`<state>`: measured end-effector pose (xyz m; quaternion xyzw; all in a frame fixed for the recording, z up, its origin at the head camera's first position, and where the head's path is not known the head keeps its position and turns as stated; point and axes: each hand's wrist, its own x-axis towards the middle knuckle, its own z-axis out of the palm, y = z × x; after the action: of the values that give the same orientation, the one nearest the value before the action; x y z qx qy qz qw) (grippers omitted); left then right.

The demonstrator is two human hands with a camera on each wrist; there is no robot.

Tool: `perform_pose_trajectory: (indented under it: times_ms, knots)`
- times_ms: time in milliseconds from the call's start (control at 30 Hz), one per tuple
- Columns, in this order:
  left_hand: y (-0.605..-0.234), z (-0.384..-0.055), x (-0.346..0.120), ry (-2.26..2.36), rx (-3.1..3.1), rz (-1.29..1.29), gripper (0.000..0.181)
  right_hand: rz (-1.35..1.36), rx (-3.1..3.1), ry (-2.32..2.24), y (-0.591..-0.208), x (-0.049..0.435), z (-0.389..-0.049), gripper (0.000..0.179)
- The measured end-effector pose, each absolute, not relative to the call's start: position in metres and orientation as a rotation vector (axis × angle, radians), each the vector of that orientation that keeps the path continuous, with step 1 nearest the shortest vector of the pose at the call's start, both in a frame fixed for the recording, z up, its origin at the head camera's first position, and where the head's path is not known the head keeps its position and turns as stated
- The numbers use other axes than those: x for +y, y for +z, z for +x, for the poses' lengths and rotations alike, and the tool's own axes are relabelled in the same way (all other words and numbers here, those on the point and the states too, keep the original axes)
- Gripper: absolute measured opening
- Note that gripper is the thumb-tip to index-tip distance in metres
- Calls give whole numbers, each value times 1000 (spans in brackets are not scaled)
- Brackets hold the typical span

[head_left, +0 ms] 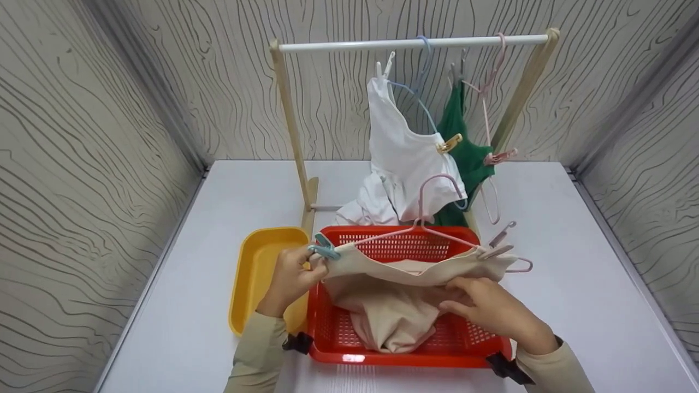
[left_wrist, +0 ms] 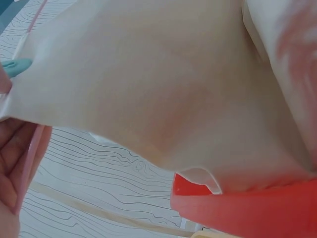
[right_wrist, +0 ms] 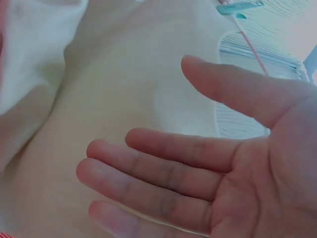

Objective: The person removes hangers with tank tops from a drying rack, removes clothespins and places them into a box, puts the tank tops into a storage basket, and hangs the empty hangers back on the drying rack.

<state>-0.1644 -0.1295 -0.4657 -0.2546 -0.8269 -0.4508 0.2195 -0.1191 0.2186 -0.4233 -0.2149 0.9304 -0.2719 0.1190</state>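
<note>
A beige sleeveless top [head_left: 377,300] hangs from a pink hanger [head_left: 420,210] above the red basket [head_left: 404,358], its lower part bunched inside. My left hand [head_left: 292,277] grips its left shoulder and the hanger's end, with the thumb by a teal clothespin [head_left: 325,249]. In the left wrist view the pink hanger [left_wrist: 30,163] runs across the fingers. A pale pink clothespin [head_left: 497,250] clips the other shoulder. At the top's right side is my right hand [head_left: 486,305]; in the right wrist view its fingers [right_wrist: 168,168] are extended before the cloth, pinching nothing.
Behind the basket stands a wooden rack with a white rod [head_left: 349,46]. From it hang a white top [head_left: 401,136] and a green garment [head_left: 456,123], each pinned to a hanger. A yellow tray [head_left: 240,295] lies left of the basket, partly behind my left arm.
</note>
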Motion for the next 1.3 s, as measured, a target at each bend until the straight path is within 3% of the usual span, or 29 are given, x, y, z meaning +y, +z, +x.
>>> perform_pose_trajectory:
  times_ms: [767,1033,1300]
  knots:
    - [-465,-163,-132,-1296,-2320,-643,10,-352,2891,-865,-402,248,-104,32]
    - [-465,-164,-132,-1288,-2296,-667,12,-209,3234,-914,-400,257,-103,14]
    - [-464,-165,-132,-1269,-2258,-699,12,-308,3536,-1143,-407,268,-111,24]
